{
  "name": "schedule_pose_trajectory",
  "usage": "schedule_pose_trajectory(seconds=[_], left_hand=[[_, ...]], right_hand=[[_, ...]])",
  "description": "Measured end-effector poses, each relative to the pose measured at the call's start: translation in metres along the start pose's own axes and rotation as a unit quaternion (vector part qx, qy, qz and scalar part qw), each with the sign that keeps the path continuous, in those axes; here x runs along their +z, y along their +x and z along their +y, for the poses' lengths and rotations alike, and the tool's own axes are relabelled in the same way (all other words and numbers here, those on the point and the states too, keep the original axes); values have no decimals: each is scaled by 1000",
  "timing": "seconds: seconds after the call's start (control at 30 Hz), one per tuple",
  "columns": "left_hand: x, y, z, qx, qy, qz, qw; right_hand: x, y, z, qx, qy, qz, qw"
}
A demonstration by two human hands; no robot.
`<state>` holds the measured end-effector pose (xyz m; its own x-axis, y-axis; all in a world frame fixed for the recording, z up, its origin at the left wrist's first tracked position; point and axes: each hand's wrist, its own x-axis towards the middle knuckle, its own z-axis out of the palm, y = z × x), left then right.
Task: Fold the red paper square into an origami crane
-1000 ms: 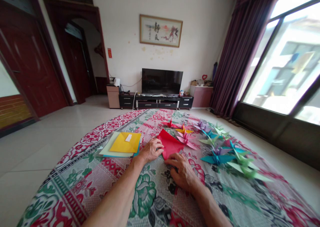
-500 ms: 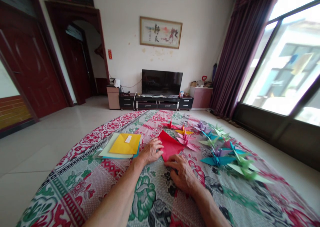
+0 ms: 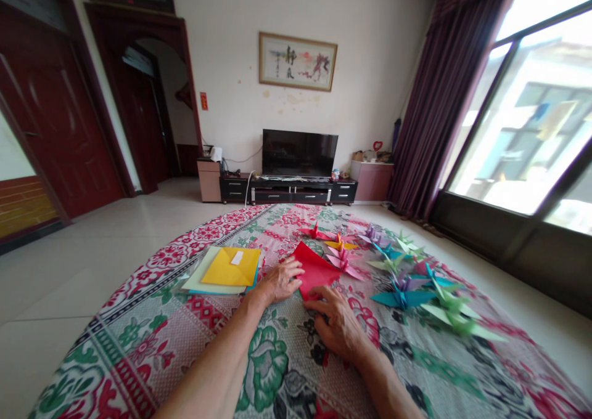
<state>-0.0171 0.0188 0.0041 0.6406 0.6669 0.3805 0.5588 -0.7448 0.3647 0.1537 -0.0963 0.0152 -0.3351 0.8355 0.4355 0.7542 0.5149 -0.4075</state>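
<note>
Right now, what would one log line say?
left hand: on red paper | right hand: at its near edge | paper stack: on left | folded cranes: on right

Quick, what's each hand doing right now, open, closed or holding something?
Left hand: partly curled at left edge of red paper; grip can't be told.
Right hand: partly curled at its near edge; grip can't be told.

Red paper sheet, one corner pointing away, on the flowered tablecloth.
</note>
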Motion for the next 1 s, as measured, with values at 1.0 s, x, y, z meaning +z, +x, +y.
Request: schedule_pose_trajectory(seconds=[1.0], left_hand=[[0, -2, 12, -60, 83, -1, 995]], right_hand=[[1, 1, 2, 2, 46, 20, 999]])
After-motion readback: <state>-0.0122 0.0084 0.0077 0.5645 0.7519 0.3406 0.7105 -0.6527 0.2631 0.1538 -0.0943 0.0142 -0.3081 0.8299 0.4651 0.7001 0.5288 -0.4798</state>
